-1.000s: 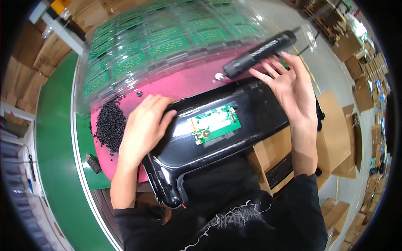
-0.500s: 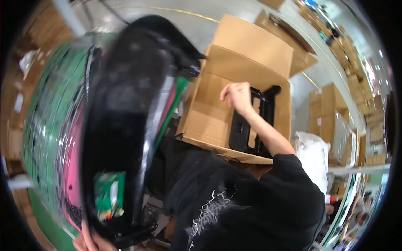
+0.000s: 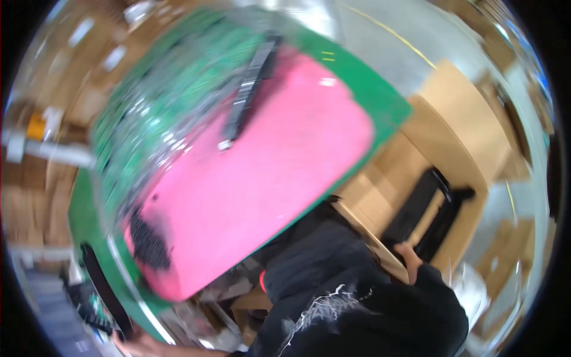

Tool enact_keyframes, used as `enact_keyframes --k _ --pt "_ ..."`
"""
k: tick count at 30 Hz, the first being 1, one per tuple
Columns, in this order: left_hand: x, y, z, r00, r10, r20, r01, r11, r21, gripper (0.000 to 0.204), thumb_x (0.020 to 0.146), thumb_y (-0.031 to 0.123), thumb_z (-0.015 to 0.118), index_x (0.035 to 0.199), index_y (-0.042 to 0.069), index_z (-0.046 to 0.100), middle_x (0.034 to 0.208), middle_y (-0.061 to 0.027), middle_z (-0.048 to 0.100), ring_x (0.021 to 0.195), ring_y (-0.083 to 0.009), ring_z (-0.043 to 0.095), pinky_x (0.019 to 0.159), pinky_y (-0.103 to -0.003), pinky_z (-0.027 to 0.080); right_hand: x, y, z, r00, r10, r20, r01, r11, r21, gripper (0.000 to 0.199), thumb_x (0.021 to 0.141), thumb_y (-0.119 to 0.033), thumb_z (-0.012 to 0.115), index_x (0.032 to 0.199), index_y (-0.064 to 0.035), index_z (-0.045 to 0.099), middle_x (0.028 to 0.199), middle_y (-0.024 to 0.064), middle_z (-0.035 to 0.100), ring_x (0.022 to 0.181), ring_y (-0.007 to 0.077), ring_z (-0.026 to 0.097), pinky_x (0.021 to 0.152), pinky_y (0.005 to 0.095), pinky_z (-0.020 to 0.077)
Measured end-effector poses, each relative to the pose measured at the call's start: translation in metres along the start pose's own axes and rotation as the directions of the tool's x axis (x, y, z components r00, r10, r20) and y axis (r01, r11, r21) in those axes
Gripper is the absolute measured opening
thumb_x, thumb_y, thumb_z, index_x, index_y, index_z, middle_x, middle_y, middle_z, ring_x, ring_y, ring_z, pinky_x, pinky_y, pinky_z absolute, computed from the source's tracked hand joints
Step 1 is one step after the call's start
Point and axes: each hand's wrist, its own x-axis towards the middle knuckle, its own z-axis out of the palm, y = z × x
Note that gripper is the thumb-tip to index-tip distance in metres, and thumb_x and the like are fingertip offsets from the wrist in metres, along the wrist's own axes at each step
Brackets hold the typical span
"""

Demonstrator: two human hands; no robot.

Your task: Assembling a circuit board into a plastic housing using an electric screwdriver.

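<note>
At the lower left my left hand (image 3: pixel 135 340) is closed on the near end of a long curved black plastic part (image 3: pixel 106 290). A green label shows beside that part, blurred. My right hand (image 3: pixel 408 254) reaches to the near side of an open cardboard box (image 3: pixel 372 229). It is at the near end of a black plastic frame (image 3: pixel 410 211) lying in the box. The right fingers are small and smeared, so whether they grip the frame or rest by it cannot be told.
A green-edged table with a pink mat (image 3: pixel 279 154) fills the middle. On it lie a slim black bar (image 3: pixel 250 89), clear plastic wrapping (image 3: pixel 160 131) over green material, and a dark bristly patch (image 3: pixel 148 241). Cartons (image 3: pixel 505 256) and a white bag (image 3: pixel 470 291) stand at right.
The black plastic part has swung from over the table to the lower left, uncovering the pink mat. My view has turned left. My right hand has moved to the box's near side.
</note>
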Motion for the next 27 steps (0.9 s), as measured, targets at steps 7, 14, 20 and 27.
enact_keyframes --k 7,14,20,27 --pt "0.023 0.032 -0.079 0.964 0.034 -0.264 -0.033 0.999 0.008 0.043 0.097 0.027 0.054 0.13 -0.001 0.051 0.127 -0.019 0.06 0.116 -0.0336 0.059 0.1 -0.051 0.049 0.028 -0.03 -0.047 0.973 -0.226 0.052 0.179 0.876 0.447 0.019 0.092 -0.029 0.051 0.084 -0.0153 0.062 0.088 0.0093 0.061 0.078 0.025 0.058 0.066 0.0368 0.0454" --pt "0.081 0.005 -0.111 0.777 0.493 -0.392 -0.357 0.858 0.37 0.049 0.101 0.024 0.05 0.141 -0.005 0.042 0.138 -0.0189 0.05 0.125 -0.0336 0.053 0.103 -0.046 0.046 -0.026 -0.059 -0.132 0.975 -0.059 0.216 -0.181 0.36 0.915 0.032 0.094 -0.024 0.054 0.064 -0.0192 0.046 0.061 -0.0001 0.051 0.048 0.0127 0.046 0.041 0.0262 0.0349" --pt "0.005 -0.009 0.023 0.914 0.395 0.089 -0.398 0.836 0.378 0.04 0.103 0.014 0.044 0.14 -0.002 0.046 0.137 -0.0168 0.057 0.134 -0.0262 0.048 0.111 -0.04 0.035 -0.149 -0.23 -0.321 0.998 -0.061 0.007 -0.03 -0.392 0.919 0.013 0.082 -0.022 0.066 0.077 -0.0138 0.058 0.063 -0.003 0.056 0.054 0.0141 0.055 0.059 0.0239 0.0487" --pt "-0.031 -0.065 0.137 0.549 0.544 0.634 -0.834 0.408 0.372 0.059 0.105 0.05 0.037 0.143 0.006 0.028 0.138 -0.0142 0.05 0.133 -0.0258 0.041 0.105 -0.042 0.03 -0.273 -0.204 -0.448 0.625 -0.378 -0.683 -0.44 -0.893 0.091 0.029 0.097 -0.01 0.047 0.123 0.0028 0.047 0.059 -0.0056 0.029 0.046 0.0053 0.029 0.045 0.0227 0.0265"
